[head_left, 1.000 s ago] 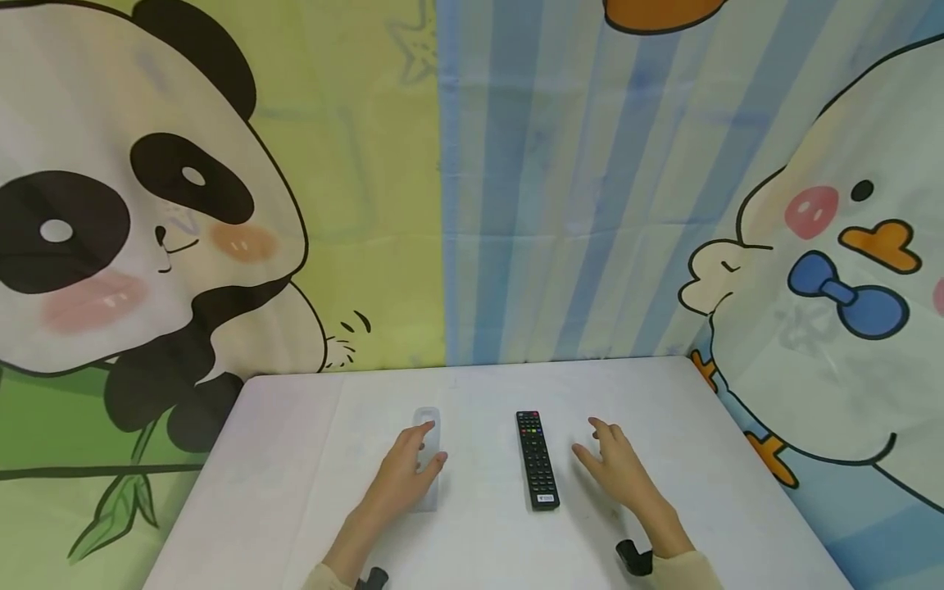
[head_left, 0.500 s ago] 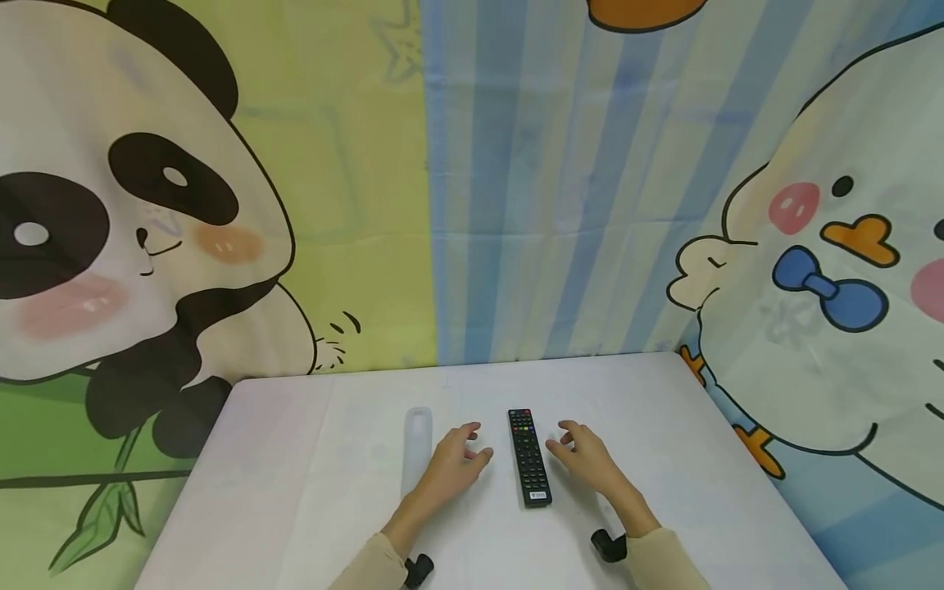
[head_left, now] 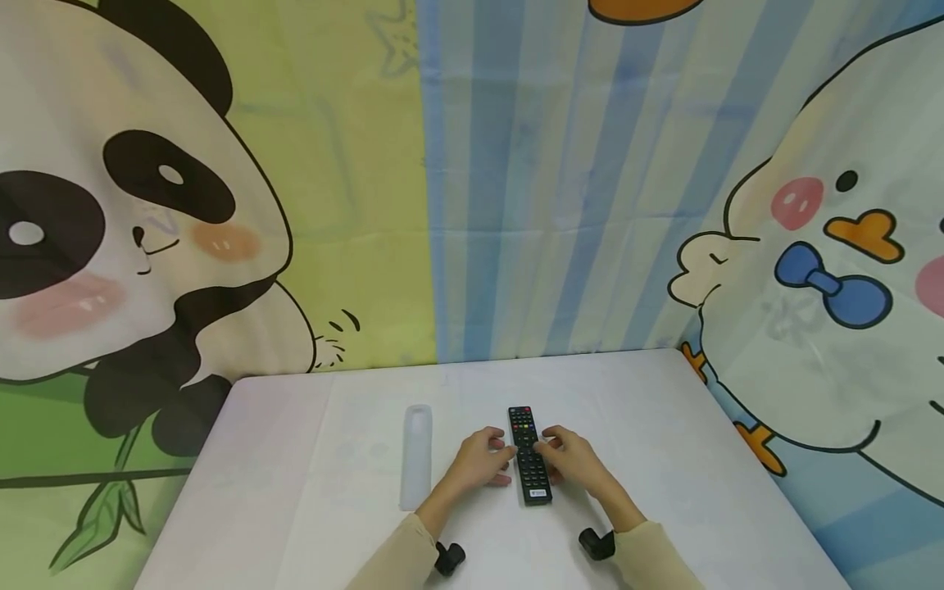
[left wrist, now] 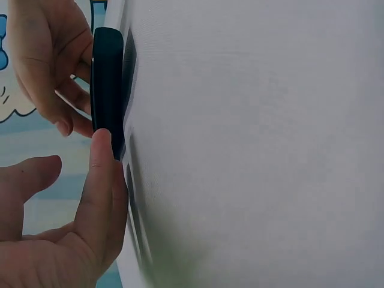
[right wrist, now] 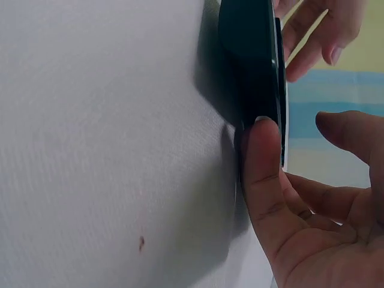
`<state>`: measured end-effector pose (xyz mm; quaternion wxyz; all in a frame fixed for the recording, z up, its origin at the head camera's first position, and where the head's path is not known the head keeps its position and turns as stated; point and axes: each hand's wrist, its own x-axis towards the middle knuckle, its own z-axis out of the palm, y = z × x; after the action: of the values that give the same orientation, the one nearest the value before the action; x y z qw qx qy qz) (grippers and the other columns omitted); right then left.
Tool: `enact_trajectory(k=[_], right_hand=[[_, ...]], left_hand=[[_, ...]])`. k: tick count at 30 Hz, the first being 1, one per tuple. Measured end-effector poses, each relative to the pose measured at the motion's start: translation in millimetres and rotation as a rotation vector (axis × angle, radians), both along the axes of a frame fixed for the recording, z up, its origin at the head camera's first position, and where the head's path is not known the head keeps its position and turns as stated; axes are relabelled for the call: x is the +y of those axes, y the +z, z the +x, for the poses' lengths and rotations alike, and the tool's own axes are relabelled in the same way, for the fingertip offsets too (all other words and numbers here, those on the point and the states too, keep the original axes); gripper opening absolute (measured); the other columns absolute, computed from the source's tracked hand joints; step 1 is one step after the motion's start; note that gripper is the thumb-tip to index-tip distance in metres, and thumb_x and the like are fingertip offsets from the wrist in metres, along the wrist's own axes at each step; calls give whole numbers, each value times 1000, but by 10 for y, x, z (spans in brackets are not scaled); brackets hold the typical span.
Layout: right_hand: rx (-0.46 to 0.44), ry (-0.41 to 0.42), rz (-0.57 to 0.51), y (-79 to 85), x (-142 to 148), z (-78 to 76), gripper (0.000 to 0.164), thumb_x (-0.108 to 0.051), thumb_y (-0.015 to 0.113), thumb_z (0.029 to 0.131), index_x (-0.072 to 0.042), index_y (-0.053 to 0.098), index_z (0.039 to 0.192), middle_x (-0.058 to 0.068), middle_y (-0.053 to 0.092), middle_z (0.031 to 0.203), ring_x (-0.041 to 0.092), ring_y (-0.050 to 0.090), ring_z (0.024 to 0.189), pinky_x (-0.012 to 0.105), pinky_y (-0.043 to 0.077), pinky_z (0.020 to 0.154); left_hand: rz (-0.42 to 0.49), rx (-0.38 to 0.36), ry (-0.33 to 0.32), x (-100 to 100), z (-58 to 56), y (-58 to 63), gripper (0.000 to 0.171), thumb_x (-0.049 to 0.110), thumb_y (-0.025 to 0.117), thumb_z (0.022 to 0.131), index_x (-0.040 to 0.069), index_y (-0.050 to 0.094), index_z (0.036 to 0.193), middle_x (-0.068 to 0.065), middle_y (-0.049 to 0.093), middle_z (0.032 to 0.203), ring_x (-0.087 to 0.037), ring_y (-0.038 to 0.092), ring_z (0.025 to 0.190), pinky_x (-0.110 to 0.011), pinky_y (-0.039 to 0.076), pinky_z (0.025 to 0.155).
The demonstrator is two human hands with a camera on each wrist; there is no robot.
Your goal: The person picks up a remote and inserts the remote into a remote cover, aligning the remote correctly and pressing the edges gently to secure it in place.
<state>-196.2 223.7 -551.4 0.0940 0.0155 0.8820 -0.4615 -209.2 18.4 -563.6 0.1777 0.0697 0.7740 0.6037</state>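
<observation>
A black remote control (head_left: 533, 475) lies lengthwise on the white table between the two hands. My left hand (head_left: 475, 460) is at its left edge, and my right hand (head_left: 578, 460) is at its right edge. In the left wrist view, a left fingertip touches the side of the remote control (left wrist: 108, 84) while the thumb stands away from it. The right wrist view shows a right fingertip against the remote's side (right wrist: 249, 54), with that thumb raised apart too. Left of the left hand lies a long translucent case (head_left: 416, 459), flat on the table.
The white table (head_left: 310, 475) ends at a far edge in front of a curtain (head_left: 516, 205) printed with a panda and a white bird. A black wrist camera (head_left: 450, 559) sits at the left cuff, another black camera (head_left: 596, 544) at the right.
My left hand has moved right, off the translucent case and over to the remote control. My right hand has moved left to the remote's other edge. The remote control stays on the table.
</observation>
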Motion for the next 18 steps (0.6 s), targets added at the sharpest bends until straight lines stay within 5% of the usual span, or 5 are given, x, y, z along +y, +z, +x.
enact_trajectory(k=[9, 18], right_hand=[[-2, 16, -5, -59, 9, -15, 42, -21, 67, 98, 8, 57, 127, 8, 61, 90, 18, 61, 58, 34, 54, 54], [26, 59, -55, -97, 9, -9, 40, -12, 67, 96, 11, 55, 127, 7, 63, 89, 17, 62, 59, 35, 56, 54]], left_hand=[[-68, 6, -39, 153, -26, -29, 45, 16, 70, 96, -11, 54, 128, -4, 65, 90, -18, 69, 60, -29, 57, 54], [-68, 10, -45, 201, -9, -25, 35, 3, 69, 93, -10, 56, 123, -7, 61, 93, -18, 68, 60, -28, 57, 53]])
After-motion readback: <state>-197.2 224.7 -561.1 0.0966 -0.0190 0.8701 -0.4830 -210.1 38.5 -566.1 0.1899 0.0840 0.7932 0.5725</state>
